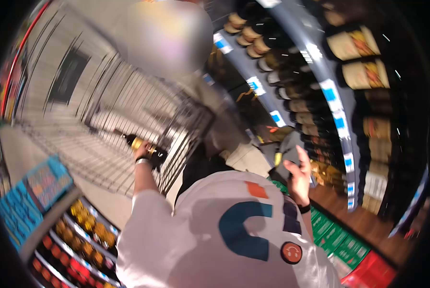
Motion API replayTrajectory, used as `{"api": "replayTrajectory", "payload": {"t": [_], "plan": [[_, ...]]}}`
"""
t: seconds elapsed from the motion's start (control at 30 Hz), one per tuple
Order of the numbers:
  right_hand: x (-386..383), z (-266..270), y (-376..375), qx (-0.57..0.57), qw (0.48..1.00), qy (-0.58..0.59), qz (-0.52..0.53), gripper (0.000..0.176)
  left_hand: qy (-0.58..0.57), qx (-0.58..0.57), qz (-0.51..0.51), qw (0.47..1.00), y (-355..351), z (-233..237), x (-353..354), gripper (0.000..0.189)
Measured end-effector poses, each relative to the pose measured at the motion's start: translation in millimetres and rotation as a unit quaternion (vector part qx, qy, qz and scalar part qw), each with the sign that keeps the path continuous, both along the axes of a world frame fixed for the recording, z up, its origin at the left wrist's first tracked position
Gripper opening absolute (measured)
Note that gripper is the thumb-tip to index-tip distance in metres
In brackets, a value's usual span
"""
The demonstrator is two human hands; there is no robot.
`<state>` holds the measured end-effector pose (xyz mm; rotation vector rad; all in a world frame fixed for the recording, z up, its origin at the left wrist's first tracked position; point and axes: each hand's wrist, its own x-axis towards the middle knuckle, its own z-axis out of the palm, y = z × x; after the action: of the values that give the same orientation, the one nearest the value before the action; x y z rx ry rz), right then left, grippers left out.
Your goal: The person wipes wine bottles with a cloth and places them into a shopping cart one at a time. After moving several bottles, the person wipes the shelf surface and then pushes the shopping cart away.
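A dark bottle with a gold band (pixel 136 143) lies slanted in my left hand (pixel 142 150), whose fingers are closed around it. That hand is over the wire shopping cart (pixel 104 165), at the cart's near end. My right hand (pixel 299 174) is raised on the other side of my body, fingers apart and nothing in them. Close behind its fingertips is a grey, blurred shape (pixel 289 146), near the shelves of bottles (pixel 306 117).
Tall shelving with price strips (pixel 337 113) and rows of dark bottles runs along the right. Green cartons (pixel 337 237) and a red crate (pixel 371 271) stand at lower right. Blue boxes (pixel 20 211) and a rack of jars (pixel 88 221) are at lower left. A blurred round patch covers the top middle.
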<state>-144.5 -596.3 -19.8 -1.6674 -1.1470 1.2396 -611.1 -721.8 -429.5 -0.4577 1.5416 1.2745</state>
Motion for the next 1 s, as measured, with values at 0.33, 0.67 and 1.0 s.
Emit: {"api": "replayTrajectory", "payload": {"t": [0.33, 0.67, 1.0], "plan": [[55, 2, -27, 0.057, 0.99, 0.128, 0.003, 0.052, 0.495, 0.213, -0.096, 0.837, 125, 295, 50, 0.071], [138, -2, -81, 0.129, 0.964, 0.206, -0.11, 0.053, 0.416, 0.63, -0.216, 0.619, 203, 513, 340, 0.042], [185, -1, -143, 0.145, 0.951, 0.14, -0.233, 0.055, 0.307, 0.71, -0.308, 0.554, 295, 531, 504, 0.074]]}}
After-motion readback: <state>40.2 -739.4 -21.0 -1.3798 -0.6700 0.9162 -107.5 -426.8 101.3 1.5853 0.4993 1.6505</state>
